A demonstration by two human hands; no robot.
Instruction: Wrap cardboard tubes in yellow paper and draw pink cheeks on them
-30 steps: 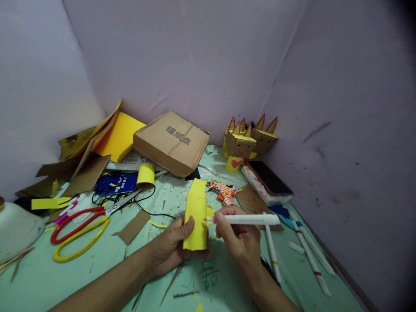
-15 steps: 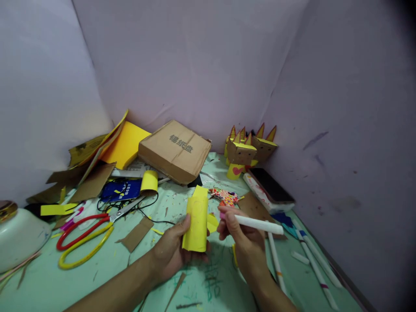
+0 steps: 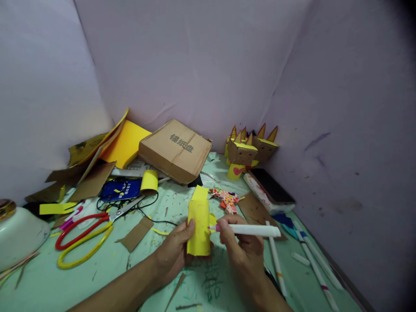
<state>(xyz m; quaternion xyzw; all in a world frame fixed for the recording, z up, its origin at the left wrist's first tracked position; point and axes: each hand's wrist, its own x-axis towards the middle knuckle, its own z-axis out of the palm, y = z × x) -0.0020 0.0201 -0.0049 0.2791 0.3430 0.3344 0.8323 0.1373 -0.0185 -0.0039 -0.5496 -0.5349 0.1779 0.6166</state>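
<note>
My left hand (image 3: 177, 245) is closed around a yellow paper tube (image 3: 199, 227), thumb on its front and the other fingers behind. Faint pencil-like lines show on the tube's face. In my right hand (image 3: 245, 249) I pinch a white felt-tip marker (image 3: 253, 230) with a pink tip, which points left at the tube's right edge; whether it touches the paper I cannot tell. Behind the tube, a flat yellow paper piece (image 3: 199, 192) sticks up. A flower-patterned scrap (image 3: 226, 198) lies just beyond my right hand.
Red-and-yellow-handled scissors (image 3: 85, 236) lie open at left, near a white bowl (image 3: 22, 232). A cardboard box (image 3: 175, 149) and yellow sheets (image 3: 126, 143) stand at the back. Cardboard figures (image 3: 242, 151), a phone (image 3: 271, 185) and several markers (image 3: 316, 264) are at right.
The marker has moved left, bringing its pink tip up to the tube's right edge. The yellow tube has shifted slightly right and down and stands a little straighter.
</note>
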